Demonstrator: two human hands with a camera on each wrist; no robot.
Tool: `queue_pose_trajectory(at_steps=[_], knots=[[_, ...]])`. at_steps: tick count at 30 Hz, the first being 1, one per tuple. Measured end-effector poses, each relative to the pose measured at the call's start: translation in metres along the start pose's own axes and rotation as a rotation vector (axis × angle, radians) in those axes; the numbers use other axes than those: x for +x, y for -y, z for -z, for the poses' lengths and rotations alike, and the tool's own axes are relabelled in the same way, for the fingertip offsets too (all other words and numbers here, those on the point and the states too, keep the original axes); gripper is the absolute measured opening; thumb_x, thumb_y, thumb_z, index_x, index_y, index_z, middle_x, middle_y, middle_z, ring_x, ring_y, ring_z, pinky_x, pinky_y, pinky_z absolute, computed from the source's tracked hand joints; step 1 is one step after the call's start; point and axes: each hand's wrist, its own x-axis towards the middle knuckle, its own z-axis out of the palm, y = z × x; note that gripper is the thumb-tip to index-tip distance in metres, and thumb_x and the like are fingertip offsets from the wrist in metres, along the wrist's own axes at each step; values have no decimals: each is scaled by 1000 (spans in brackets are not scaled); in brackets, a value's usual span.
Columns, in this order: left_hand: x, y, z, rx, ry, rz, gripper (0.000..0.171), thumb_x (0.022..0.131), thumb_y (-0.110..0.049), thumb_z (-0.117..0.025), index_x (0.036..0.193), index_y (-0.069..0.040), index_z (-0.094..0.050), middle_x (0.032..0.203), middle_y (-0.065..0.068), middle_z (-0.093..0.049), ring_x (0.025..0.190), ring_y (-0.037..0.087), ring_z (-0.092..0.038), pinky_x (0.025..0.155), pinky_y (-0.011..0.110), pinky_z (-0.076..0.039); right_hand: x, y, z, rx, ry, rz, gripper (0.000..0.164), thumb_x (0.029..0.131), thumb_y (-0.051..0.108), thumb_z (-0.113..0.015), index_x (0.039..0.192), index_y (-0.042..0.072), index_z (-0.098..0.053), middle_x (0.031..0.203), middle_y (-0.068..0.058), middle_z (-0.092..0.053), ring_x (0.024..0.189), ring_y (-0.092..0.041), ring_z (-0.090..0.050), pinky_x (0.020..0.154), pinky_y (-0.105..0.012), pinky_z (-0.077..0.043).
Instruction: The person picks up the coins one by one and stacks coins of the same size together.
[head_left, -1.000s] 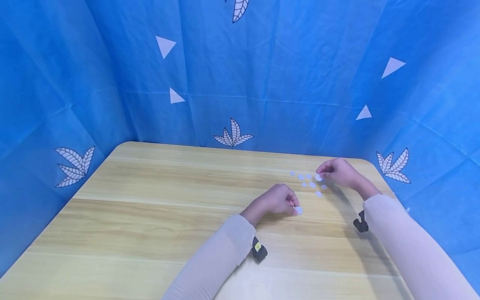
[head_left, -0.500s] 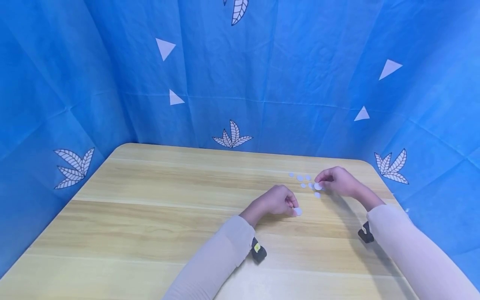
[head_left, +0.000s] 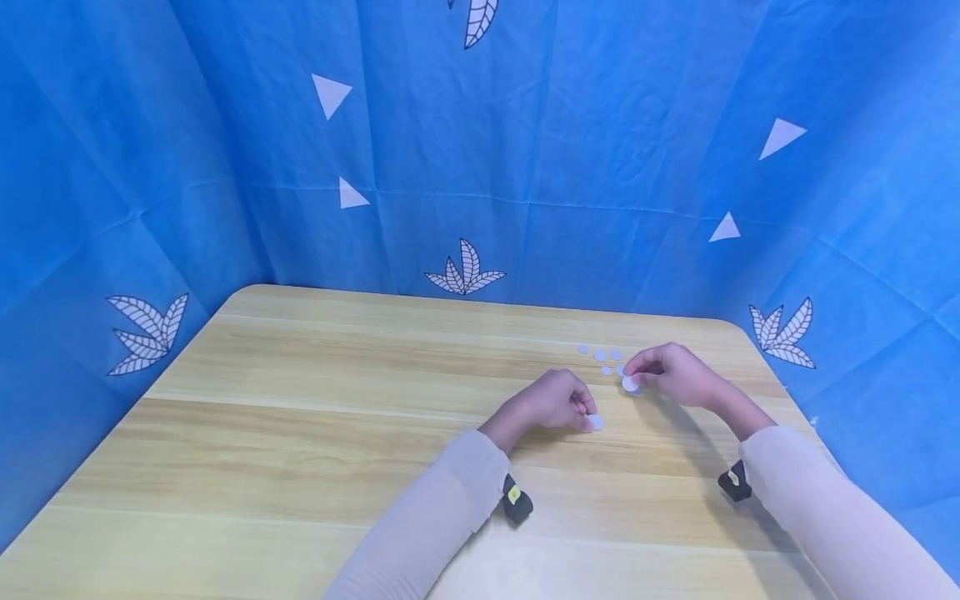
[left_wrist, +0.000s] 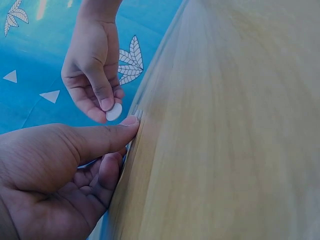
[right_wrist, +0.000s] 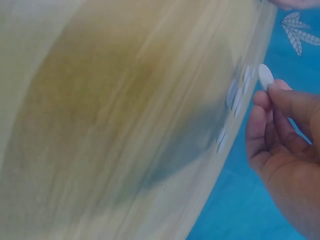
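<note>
My left hand (head_left: 553, 400) pinches white round discs (head_left: 596, 422) between thumb and fingers, low over the table. In the left wrist view the thin edges of these discs (left_wrist: 139, 114) show side by side at the thumb tip. Farther right, my right hand (head_left: 675, 375) pinches another white disc (head_left: 630, 384) by its edge; the right wrist view has this disc (right_wrist: 266, 76) standing up from the fingertips. Beneath and left of that hand, several loose white discs (head_left: 600, 355) lie flat. One more disc (head_left: 637, 392) is mostly covered by the held one.
A wooden table (head_left: 300, 450) with rounded far corners spans the view. Blue cloth (head_left: 630, 125) with white leaf and triangle prints hangs behind it and at both sides. Black wrist cameras (head_left: 517, 500) sit below both sleeves.
My right hand has come nearer over the loose discs, carrying its disc from their far side to their near edge. The left hand has stayed in place, still pinching its discs.
</note>
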Motion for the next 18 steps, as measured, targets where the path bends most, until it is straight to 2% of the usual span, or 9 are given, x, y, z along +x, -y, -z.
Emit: queue_pose_trajectory(at_steps=[10,18], knots=[[0,1,2,1,-2,15,14,83,-13,-87,92,-11,-77,79,-7,-67,74,6,-59,70,17,-50,-5,4,-6,2,9,21,12,94,0,-69,102,5,-77,101,-5,-76,98,-22,-69,84,-23,-53],[1,1,1,11,2,-5,14,83,-13,-87,93,-11,-77,79,-8,-67,74,5,-60,71,17,-50,-10,8,-16,54,41,21,11,94,-1,-70,102,5,-76,102,-5,-76,97,-21,-69,82,-23,-54]])
